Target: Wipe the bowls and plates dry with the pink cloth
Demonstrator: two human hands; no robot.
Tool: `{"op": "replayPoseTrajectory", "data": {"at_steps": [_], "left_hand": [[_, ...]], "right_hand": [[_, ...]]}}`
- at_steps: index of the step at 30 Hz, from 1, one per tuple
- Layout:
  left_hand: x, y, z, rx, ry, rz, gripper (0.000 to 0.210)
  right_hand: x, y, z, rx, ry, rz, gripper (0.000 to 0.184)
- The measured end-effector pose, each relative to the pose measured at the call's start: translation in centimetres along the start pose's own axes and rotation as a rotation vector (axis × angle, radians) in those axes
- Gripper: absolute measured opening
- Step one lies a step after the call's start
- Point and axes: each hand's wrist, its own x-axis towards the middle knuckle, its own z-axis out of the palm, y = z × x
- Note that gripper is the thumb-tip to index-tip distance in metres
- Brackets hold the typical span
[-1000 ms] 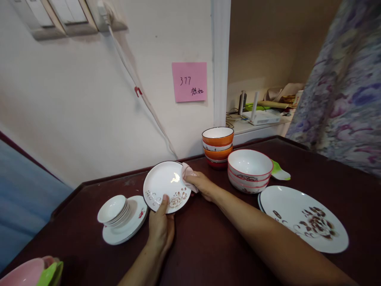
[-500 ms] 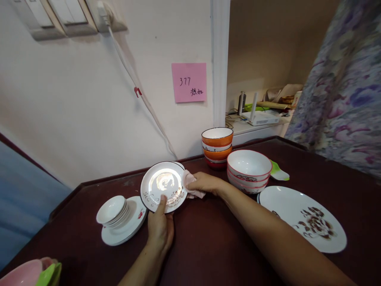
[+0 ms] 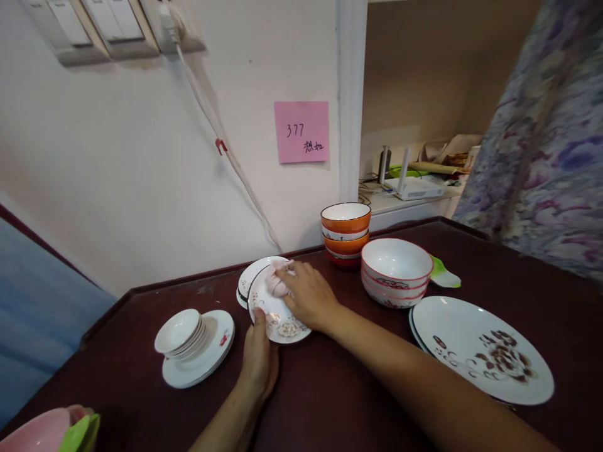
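Observation:
My left hand [image 3: 259,351] grips the lower left rim of a white plate [image 3: 282,317] with a dark edge and a brown floral pattern, thumb on top. The plate is tilted above the table. Pressed against its upper face is a crumpled pale pink cloth [image 3: 277,280], held in my right hand [image 3: 311,295]. Just behind the held plate, partly covered by it, lies a stack of similar plates [image 3: 249,274]. To the left, small white dishes [image 3: 176,333] are piled on white plates [image 3: 217,351] with a red flower.
Orange bowls [image 3: 346,223] stand stacked by the wall, beside red-rimmed white bowls [image 3: 397,267]. A green-and-white spoon [image 3: 445,276] lies behind them. Large oval plates [image 3: 475,320] are at right. A pink bowl [image 3: 38,433] sits at the lower left corner. A white router [image 3: 414,187] occupies the shelf.
The plate has moved right and down, uncovering the plates behind it. My right hand has brought the cloth from the plate's right edge onto its upper face.

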Motion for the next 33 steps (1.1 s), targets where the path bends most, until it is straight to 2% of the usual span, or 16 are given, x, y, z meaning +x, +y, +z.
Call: {"op": "replayPoseTrajectory", "data": {"at_steps": [3, 6, 8, 10, 13, 15, 19, 24, 28, 33], "left_hand": [[-0.1, 0.1, 0.0, -0.027, -0.040, 0.010, 0.049], [-0.1, 0.5, 0.0, -0.069, 0.024, 0.046, 0.050], [-0.1, 0.7, 0.1, -0.098, 0.069, 0.035, 0.051], [-0.1, 0.8, 0.3, -0.108, 0.098, 0.029, 0.050], [-0.2, 0.9, 0.5, -0.110, 0.133, 0.051, 0.046], [-0.2, 1.1, 0.5, -0.127, 0.140, 0.061, 0.044], [-0.1, 1.5, 0.4, -0.177, 0.132, 0.036, 0.040], [-0.2, 1.6, 0.4, -0.188, 0.101, 0.087, 0.044], [-0.5, 1.5, 0.5, -0.197, 0.047, 0.124, 0.053], [-0.7, 1.3, 0.4, -0.158, -0.062, 0.212, 0.057]], "right_hand": [[-0.5, -1.3, 0.8, 0.077, -0.057, -0.202, 0.055], [-0.5, -1.9, 0.2, 0.143, -0.169, -0.358, 0.041], [-0.2, -1.7, -0.7, 0.158, -0.260, -0.411, 0.029], [0.0, -1.4, -1.7, 0.160, -0.348, -0.442, 0.024], [-0.2, -1.5, -2.5, 0.073, -0.412, -0.438, 0.036], [-0.5, -2.0, -2.3, -0.070, -0.364, -0.416, 0.038], [-0.8, -3.0, -1.5, -0.231, -0.213, -0.459, 0.020], [-0.3, -2.7, -2.7, -0.243, -0.236, -0.575, 0.016], [-0.1, -2.5, -4.2, -0.217, -0.188, -0.608, 0.016], [0.1, -2.0, -3.6, -0.171, -0.083, -0.594, 0.013]]}}
